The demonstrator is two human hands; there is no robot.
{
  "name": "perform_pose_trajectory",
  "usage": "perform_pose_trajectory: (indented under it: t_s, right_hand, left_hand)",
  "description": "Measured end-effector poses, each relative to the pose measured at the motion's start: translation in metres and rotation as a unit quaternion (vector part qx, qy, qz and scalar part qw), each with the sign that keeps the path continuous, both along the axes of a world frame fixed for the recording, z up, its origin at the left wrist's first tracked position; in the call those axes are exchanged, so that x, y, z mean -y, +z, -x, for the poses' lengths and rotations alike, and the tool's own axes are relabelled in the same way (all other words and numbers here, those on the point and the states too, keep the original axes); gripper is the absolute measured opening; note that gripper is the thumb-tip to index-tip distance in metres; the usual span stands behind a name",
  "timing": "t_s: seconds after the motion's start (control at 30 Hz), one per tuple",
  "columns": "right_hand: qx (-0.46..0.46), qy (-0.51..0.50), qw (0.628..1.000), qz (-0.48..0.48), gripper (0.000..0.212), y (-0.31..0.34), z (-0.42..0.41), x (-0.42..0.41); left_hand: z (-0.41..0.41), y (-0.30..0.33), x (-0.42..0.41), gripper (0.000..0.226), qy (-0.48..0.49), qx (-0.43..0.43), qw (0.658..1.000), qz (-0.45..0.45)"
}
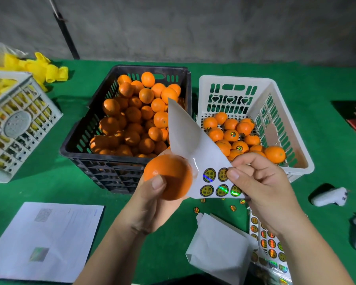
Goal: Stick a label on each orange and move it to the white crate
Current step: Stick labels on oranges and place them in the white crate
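Orange [168, 176], stem end left, in left hand [150, 204]

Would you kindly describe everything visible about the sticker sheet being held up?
The sticker sheet is white, glossy backing paper, mostly stripped, curling up to a point between the crates. Five round yellow-and-black holographic labels remain in two rows at its lower edge. The right hand pinches that lower part between thumb and forefinger. Its left edge lies against the orange held in the left hand.
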State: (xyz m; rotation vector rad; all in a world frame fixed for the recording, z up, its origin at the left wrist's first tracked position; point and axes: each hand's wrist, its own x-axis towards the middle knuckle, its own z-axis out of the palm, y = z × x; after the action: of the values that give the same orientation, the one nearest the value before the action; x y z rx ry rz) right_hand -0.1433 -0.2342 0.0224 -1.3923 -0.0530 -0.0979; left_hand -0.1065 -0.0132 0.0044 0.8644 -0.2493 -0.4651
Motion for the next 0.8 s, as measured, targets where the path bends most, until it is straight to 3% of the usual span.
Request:
perform_pose_trajectory:
  t_s: [0.07, 0.13, 0.3, 0.4, 0.57, 0.67, 0.8]
  right_hand:
    - [0.058, -0.037, 0.996, 0.06, 0.01, 0.0, 0.001, -0.001]
    - [0.093, -0.078, 0.986, 0.118, 0.011, -0.002, 0.001, -0.001]
    - [0.195, -0.172, 0.93, 0.258, 0.019, -0.016, -0.008, 0.006]
    - [0.248, -0.216, 0.908, 0.261, 0.025, -0.014, -0.009, 0.006]
    - [0.282, -0.217, 0.809, 0.468, 0.007, -0.008, -0.015, 0.012]
    - [0.237, -0.174, 0.849, 0.438, 0.008, -0.004, -0.016, 0.015]
    - [0.174, -0.206, 0.937, 0.223, 0.01, 0.003, -0.012, 0.013]
  left_hand:
    - [-0.001, 0.0, 0.003, 0.066, -0.005, 0.004, 0.999, 0.033]
    - [-0.002, 0.001, 0.006, 0.064, -0.006, -0.005, 0.998, 0.058]
    - [-0.003, 0.006, 0.012, 0.084, 0.032, -0.038, 0.998, 0.031]
    - [0.0, 0.008, 0.019, 0.087, 0.019, -0.008, 1.0, -0.001]
    - [-0.001, 0.008, 0.021, 0.082, 0.026, -0.05, 0.998, 0.037]
    - [-0.003, 0.003, 0.018, 0.081, 0.039, -0.042, 0.998, 0.025]
    - [-0.005, -0.001, 0.019, 0.084, 0.062, -0.042, 0.997, -0.023]
